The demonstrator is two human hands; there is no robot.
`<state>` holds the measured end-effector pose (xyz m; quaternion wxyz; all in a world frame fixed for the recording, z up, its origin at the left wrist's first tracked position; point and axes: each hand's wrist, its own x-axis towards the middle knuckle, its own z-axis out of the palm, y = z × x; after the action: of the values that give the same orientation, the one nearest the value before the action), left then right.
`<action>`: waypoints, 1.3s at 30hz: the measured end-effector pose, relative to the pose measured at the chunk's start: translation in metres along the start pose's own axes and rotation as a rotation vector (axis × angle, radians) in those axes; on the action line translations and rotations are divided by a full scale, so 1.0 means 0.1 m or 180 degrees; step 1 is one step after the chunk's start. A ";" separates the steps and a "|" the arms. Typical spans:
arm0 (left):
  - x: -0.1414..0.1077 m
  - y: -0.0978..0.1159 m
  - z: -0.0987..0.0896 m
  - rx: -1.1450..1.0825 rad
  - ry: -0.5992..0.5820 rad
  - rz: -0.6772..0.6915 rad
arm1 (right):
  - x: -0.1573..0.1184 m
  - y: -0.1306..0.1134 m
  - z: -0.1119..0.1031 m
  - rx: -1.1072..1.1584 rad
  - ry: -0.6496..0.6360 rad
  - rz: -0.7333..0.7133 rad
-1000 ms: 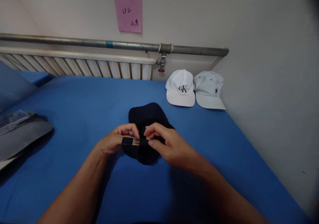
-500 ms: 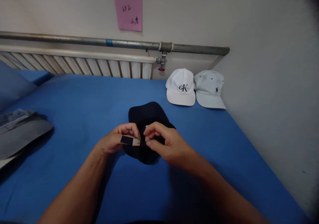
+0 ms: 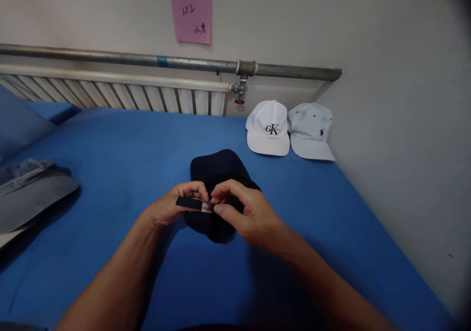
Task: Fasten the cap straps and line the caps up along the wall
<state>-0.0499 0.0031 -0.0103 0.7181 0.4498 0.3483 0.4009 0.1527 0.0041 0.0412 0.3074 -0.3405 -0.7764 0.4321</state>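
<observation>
A dark navy cap (image 3: pixel 217 163) lies on the blue surface with its brim pointing away from me. Its back strap (image 3: pixel 189 203) runs between my two hands, a loose dark end sticking out to the left. On the strap sits a shiny metal buckle (image 3: pixel 206 206). My left hand (image 3: pixel 176 206) is closed around the strap, its fingers curled behind it. Thumb and index finger of my right hand (image 3: pixel 245 211) pinch at the buckle's right edge; the exact spot they grip is partly hidden by the fingertips.
A white cap (image 3: pixel 268 127) and a pale blue cap (image 3: pixel 312 130) stand side by side near the right wall. Grey headwear (image 3: pixel 40 193) lies at the left edge. Behind the blue-covered surface (image 3: pixel 121 149) are a radiator (image 3: pixel 140 98) and a metal pipe (image 3: pixel 198 63).
A longer piece of dark strap now shows left of the buckle. The buckle sits slightly farther right, close against my right fingertips. The cap has hardly moved.
</observation>
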 end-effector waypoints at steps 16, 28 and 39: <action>-0.15 0.22 -0.10 0.0917 0.0285 0.0337 | 0.04 0.14 0.04 -0.0996 -0.0146 -0.0398; -0.19 0.27 -0.02 0.1030 -0.0037 0.0006 | 0.03 0.17 0.09 -0.1347 -0.0013 -0.0902; -0.22 0.25 -0.05 0.0858 -0.0168 -0.0040 | 0.01 0.10 0.06 -0.1300 -0.0135 -0.0621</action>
<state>-0.0704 -0.0073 0.0144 0.6626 0.5504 0.3829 0.3339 0.1503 0.0059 0.0302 0.2560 -0.3098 -0.8833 0.2412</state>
